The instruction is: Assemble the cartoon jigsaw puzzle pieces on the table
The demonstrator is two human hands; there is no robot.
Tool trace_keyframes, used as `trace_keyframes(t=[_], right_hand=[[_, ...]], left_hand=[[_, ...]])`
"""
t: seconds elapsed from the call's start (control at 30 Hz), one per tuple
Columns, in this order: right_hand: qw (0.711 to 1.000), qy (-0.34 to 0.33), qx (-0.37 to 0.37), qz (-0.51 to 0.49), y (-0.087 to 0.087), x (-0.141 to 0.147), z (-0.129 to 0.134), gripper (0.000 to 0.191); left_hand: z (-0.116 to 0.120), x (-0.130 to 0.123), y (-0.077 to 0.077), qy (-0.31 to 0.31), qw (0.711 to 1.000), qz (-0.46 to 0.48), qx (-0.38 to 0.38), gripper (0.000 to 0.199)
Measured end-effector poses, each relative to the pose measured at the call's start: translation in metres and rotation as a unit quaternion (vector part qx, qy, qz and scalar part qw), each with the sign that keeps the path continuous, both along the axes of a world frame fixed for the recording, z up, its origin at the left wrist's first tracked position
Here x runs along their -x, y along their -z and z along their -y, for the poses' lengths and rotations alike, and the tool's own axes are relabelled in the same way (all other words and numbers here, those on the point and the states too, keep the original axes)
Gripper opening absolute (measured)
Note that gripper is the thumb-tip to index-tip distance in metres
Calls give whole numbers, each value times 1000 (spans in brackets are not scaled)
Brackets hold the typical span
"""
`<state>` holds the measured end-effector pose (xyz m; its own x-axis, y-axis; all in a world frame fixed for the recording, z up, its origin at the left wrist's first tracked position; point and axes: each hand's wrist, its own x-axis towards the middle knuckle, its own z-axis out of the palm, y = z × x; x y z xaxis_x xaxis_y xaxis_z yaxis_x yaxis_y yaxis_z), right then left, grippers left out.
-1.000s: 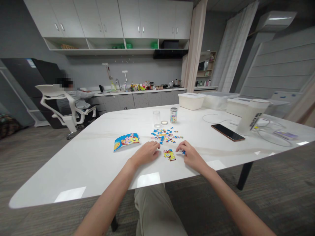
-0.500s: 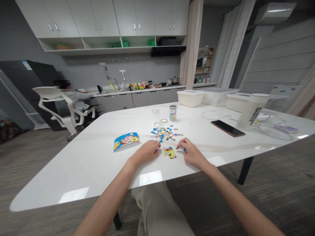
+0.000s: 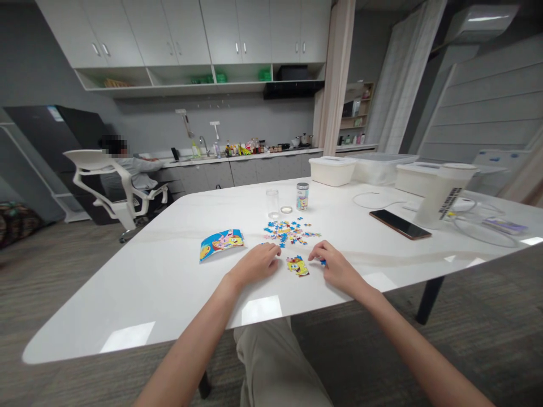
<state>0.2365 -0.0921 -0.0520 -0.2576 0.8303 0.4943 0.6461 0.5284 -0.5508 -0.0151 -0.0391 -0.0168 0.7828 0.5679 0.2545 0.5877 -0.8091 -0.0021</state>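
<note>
Fingers curled, whether pinching anything I can't tell from here, the left hand point(image 3: 258, 261) and right hand point(image 3: 334, 267) flank the joined puzzle patch point(image 3: 298, 266) on the table point(image 3: 139, 282), loose pieces point(image 3: 287, 232) just beyond it.

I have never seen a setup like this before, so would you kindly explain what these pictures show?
There is no machine here: these are a person's own bare hands, seen by one camera worn on the head, looking forward and down. Every picture comes from that camera. On the white table, a small joined puzzle section lies between the left hand and the right hand. Beyond are loose puzzle pieces, a clear jar and a printed can. A curved picture sheet lies to the left, a phone to the right. A blue piece shows at the right hand's fingers; whether they grip it, I cannot tell. Nothing is visibly held in the left hand.
</note>
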Motion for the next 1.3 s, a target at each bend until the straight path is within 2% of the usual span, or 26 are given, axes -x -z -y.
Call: trace_keyframes(t=[0.27, 0.47, 0.8, 1.13, 1.3], right_hand=[[1000, 7, -3, 8, -4, 2, 3, 50], [999, 34, -29, -3, -2, 4, 1, 37], [998, 60, -18, 23, -2, 4, 2, 37], [997, 59, -17, 38, -1, 3, 2, 40], [995, 84, -13, 54, -2, 4, 2, 31]], left_hand=[[4, -2, -3, -14, 1000, 7, 11, 15], [4, -2, -3, -11, 1000, 4, 14, 15], [2, -1, -2, -12, 1000, 4, 12, 16], [2, 2, -1, -10, 1000, 5, 13, 17], [2, 2, -1, -19, 1000, 1, 23, 17]])
